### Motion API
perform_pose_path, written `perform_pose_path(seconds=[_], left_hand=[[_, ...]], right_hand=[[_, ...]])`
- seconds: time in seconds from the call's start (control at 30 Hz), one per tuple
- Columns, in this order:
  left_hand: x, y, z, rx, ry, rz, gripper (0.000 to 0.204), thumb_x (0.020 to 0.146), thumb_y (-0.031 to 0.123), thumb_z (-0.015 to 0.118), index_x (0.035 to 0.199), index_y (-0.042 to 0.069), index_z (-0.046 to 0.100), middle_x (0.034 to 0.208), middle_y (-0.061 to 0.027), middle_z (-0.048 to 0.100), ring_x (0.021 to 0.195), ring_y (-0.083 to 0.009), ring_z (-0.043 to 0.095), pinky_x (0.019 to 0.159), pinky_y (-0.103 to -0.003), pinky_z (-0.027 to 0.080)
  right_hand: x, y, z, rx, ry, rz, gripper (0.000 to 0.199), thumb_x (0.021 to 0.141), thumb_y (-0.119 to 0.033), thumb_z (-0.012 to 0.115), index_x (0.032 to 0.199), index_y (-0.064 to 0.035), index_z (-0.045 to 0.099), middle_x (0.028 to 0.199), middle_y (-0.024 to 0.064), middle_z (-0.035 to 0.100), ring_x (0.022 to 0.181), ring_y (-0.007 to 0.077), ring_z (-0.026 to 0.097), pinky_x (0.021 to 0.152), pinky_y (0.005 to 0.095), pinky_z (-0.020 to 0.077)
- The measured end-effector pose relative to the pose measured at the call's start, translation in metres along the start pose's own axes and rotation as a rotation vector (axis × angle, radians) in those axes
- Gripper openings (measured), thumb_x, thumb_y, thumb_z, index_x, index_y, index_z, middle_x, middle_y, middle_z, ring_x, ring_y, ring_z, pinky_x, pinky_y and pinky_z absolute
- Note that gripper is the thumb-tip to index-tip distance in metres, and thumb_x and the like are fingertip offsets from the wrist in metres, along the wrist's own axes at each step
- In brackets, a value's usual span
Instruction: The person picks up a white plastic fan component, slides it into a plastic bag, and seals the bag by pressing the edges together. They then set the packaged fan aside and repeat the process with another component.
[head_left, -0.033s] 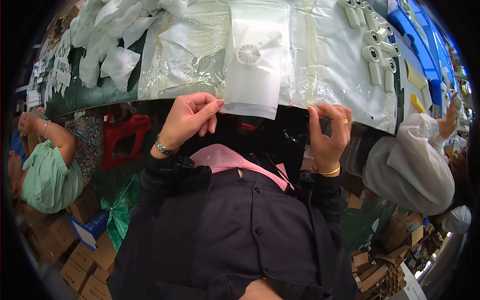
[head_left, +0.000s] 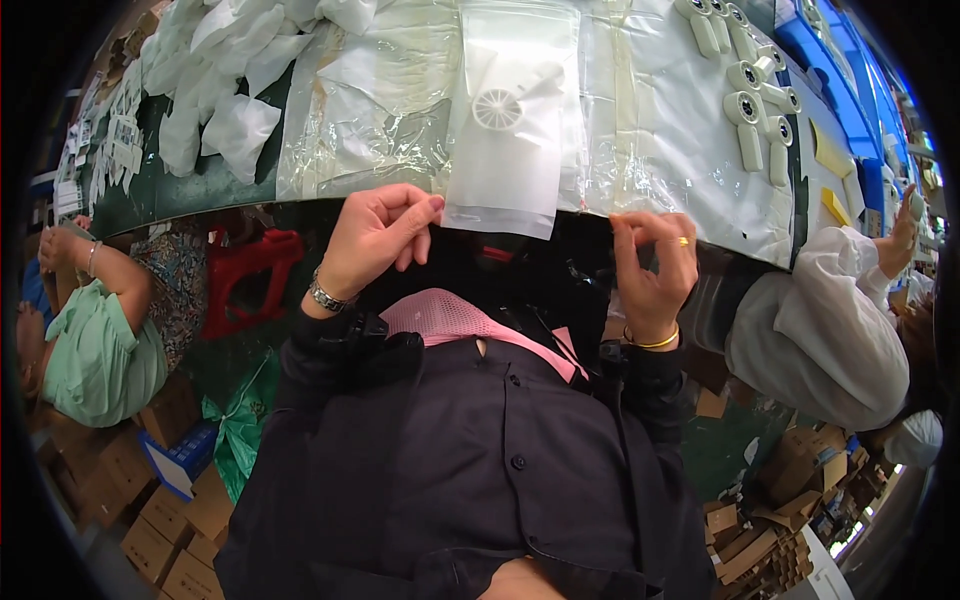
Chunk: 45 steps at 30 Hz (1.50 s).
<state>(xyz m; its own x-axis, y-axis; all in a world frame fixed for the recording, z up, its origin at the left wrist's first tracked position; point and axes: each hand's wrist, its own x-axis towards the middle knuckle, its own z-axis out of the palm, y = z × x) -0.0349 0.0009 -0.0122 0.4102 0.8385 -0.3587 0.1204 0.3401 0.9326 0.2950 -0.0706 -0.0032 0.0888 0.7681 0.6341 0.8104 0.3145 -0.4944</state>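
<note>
A clear plastic bag [head_left: 515, 120] with a white wheel-shaped part [head_left: 497, 108] inside lies on the table, its lower end hanging over the near edge. My left hand [head_left: 378, 240] pinches the bag's lower left corner between thumb and fingers. To the right, my right hand [head_left: 655, 265] is at the table edge, thumb and forefinger pinched on the rim of a clear plastic sheet [head_left: 660, 120] that covers the table there. A watch is on my left wrist, and a gold bangle and a ring are on the right.
White handled parts [head_left: 748, 115] lie at the back right beside blue trays [head_left: 830, 50]. A heap of white bags [head_left: 220, 90] fills the back left. One person in green [head_left: 90, 340] sits left, another in a white sleeve [head_left: 820, 320] right. Red stool [head_left: 250, 275], cardboard boxes [head_left: 170, 520] below.
</note>
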Motion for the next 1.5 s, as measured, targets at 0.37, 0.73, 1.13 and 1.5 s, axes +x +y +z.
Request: perform_pose_path(seconds=[0.37, 0.73, 1.13, 1.5], left_hand=[[0.02, -0.001, 0.018, 0.852, 0.323, 1.0, 0.049, 0.083, -0.003, 0.078, 0.129, 0.015, 0.073, 0.128, -0.0044, 0.073, 0.119, -0.0247, 0.065, 0.092, -0.036, 0.054], [0.041, 0.001, 0.019, 0.911, 0.235, 1.124, 0.036, 0.083, -0.003, 0.078, 0.116, 0.012, 0.073, 0.131, -0.0045, 0.077, 0.131, -0.031, 0.068, 0.109, -0.043, 0.049], [0.058, 0.004, 0.055, 0.437, 0.499, 1.054, 0.01, 0.097, 0.0, 0.079, 0.102, 0.004, 0.072, 0.094, -0.007, 0.075, 0.087, -0.0203, 0.074, 0.089, -0.036, 0.056], [0.067, 0.005, 0.065, 0.015, 0.53, 0.514, 0.023, 0.1, 0.009, 0.081, 0.085, 0.001, 0.065, 0.076, 0.0025, 0.06, 0.061, -0.0016, 0.057, 0.056, -0.022, 0.043]], right_hand=[[0.008, -0.015, 0.032, -0.02, -0.236, -0.187, 0.042, 0.078, 0.001, 0.085, 0.119, -0.0094, 0.079, 0.134, 0.0059, 0.073, 0.125, 0.0301, 0.065, 0.106, 0.0411, 0.051], [0.02, 0.003, 0.053, 0.238, -0.247, -0.242, 0.033, 0.087, 0.005, 0.072, 0.116, -0.01, 0.076, 0.132, 0.0081, 0.079, 0.132, 0.0311, 0.068, 0.11, 0.0432, 0.0474], [0.022, -0.008, 0.082, 0.497, 0.01, 0.234, 0.009, 0.105, -0.008, 0.074, 0.107, 0.0006, 0.072, 0.087, 0.0013, 0.071, 0.081, 0.0124, 0.063, 0.075, 0.0257, 0.0478], [0.031, -0.015, 0.097, 0.45, 0.118, 0.436, 0.019, 0.102, -0.014, 0.082, 0.098, 0.0025, 0.074, 0.065, -0.0058, 0.056, 0.061, 0.0017, 0.045, 0.055, 0.0223, 0.0358]])
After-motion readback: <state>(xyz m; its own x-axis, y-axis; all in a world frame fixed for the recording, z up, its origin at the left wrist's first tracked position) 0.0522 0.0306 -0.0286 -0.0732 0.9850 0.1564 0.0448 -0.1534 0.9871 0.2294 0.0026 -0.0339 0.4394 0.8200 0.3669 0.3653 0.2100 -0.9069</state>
